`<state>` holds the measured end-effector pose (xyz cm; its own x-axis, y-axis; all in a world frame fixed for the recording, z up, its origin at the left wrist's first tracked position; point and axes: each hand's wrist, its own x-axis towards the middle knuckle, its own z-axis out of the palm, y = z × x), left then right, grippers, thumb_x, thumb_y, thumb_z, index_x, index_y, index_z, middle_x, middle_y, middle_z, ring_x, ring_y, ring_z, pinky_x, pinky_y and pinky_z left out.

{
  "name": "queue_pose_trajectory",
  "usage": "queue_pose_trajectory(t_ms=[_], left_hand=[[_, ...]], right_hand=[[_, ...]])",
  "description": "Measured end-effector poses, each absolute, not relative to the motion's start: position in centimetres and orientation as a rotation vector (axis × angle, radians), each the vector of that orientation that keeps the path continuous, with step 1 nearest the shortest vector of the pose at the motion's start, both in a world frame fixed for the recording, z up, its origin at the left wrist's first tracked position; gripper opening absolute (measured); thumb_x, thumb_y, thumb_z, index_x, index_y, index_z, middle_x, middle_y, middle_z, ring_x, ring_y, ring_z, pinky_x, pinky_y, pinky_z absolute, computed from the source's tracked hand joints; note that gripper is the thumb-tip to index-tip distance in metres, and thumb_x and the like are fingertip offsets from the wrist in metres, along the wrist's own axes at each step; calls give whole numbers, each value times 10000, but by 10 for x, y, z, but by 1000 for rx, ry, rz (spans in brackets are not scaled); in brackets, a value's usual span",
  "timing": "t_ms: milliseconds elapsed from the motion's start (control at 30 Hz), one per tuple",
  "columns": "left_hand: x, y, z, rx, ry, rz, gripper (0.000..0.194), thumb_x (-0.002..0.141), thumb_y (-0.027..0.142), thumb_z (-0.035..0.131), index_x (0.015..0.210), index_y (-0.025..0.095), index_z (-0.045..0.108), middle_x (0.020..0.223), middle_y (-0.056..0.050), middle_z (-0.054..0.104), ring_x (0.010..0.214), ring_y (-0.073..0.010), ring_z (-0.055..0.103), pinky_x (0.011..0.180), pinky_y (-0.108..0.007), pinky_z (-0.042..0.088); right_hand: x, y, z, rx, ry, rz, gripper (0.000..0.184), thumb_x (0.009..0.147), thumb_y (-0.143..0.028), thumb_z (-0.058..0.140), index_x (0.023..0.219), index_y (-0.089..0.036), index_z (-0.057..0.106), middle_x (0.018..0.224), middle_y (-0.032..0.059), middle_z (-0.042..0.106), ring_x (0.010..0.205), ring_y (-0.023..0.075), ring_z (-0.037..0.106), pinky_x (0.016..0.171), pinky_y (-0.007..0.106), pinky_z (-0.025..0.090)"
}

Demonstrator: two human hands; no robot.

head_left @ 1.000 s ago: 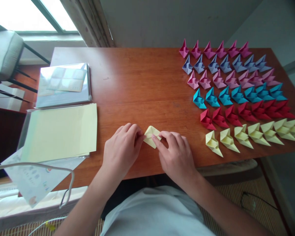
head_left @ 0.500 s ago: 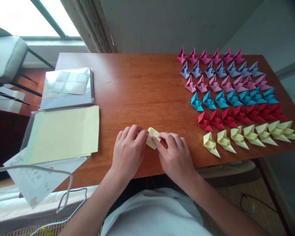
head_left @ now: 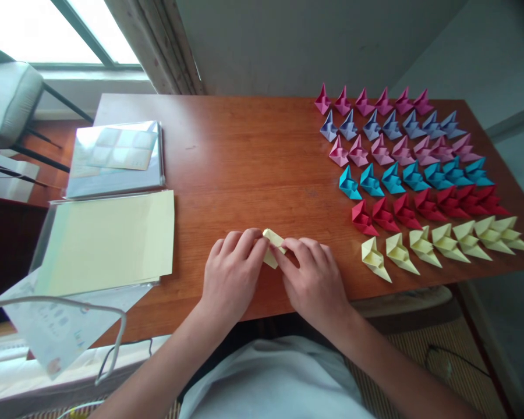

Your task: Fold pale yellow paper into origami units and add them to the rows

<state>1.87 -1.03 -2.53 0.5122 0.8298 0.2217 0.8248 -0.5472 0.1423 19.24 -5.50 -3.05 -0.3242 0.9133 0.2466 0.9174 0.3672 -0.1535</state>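
A small folded piece of pale yellow paper is held between both hands near the table's front edge. My left hand pinches its left side, fingers closed and partly hiding it. From the right, my right hand grips the other side with thumb and fingers together. The paper's lower part shows between the two thumbs. To the right, a row of pale yellow folded paper boats with pointed ends lies nearest to my right hand.
Beyond the yellow row lie rows of red, blue, pink, lilac and magenta paper boats. Pale yellow sheets are stacked at left, below a plastic-wrapped pack. A white cable hangs at the lower left.
The upper part of the yellow paper now looks folded into a narrower strip. My left hand has shifted slightly right and down; my right hand has stayed nearly in place.
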Motion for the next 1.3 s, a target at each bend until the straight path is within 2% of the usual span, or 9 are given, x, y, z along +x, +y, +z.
queue_pose_trajectory(t_ms=[233, 400, 500, 833, 1033, 1167, 1300], left_hand=[[20, -7, -23, 2569, 1517, 431, 137, 995, 207, 500, 1001, 231, 634, 1124, -35, 713, 904, -218, 586, 781, -360, 429], [31, -5, -21, 2565, 1625, 328, 159, 1010, 306, 491, 956, 233, 622, 973, -42, 704, 863, -237, 567, 742, -377, 400], [36, -6, -19, 2577, 1667, 284, 165, 1007, 333, 492, 967, 233, 617, 957, -42, 694, 877, -250, 565, 735, -388, 394], [25, -3, -21, 2537, 1567, 372, 162, 1016, 243, 479, 993, 227, 639, 974, -37, 704, 865, -215, 580, 750, -341, 437], [19, -12, -25, 2629, 1559, 504, 193, 976, 165, 538, 1104, 210, 675, 1019, -36, 723, 861, -206, 594, 762, -327, 475], [18, -14, -26, 2753, 1502, 490, 329, 954, 120, 554, 1259, 195, 649, 1109, -60, 730, 896, -220, 620, 775, -343, 493], [19, -11, -21, 2865, 1402, 440, 306, 969, 112, 511, 1224, 163, 672, 1198, -69, 732, 916, -233, 639, 738, -366, 503]], right_hand=[[200, -58, -31, -1691, -2291, -74, 333, 964, -185, 582, 1286, -174, 662, 1212, 101, 688, 1096, 265, 547, 901, 417, 426], [197, -60, -31, -1690, -2283, -85, 338, 962, -160, 575, 1290, -157, 657, 1211, 113, 688, 1104, 263, 554, 908, 417, 439], [197, -60, -31, -1697, -2282, -82, 342, 961, -158, 575, 1294, -163, 656, 1215, 108, 688, 1103, 264, 555, 913, 418, 439], [199, -60, -33, -1710, -2273, -72, 339, 959, -182, 581, 1290, -193, 654, 1205, 115, 674, 1116, 263, 544, 895, 415, 432], [199, -60, -33, -1705, -2270, -58, 343, 960, -182, 583, 1295, -190, 653, 1209, 114, 674, 1114, 262, 546, 903, 416, 431], [199, -59, -32, -1702, -2269, -52, 343, 960, -179, 587, 1296, -183, 658, 1203, 105, 682, 1097, 263, 551, 904, 416, 431], [199, -59, -31, -1700, -2264, -42, 342, 962, -173, 585, 1295, -181, 661, 1201, 107, 683, 1096, 266, 552, 907, 421, 435]])
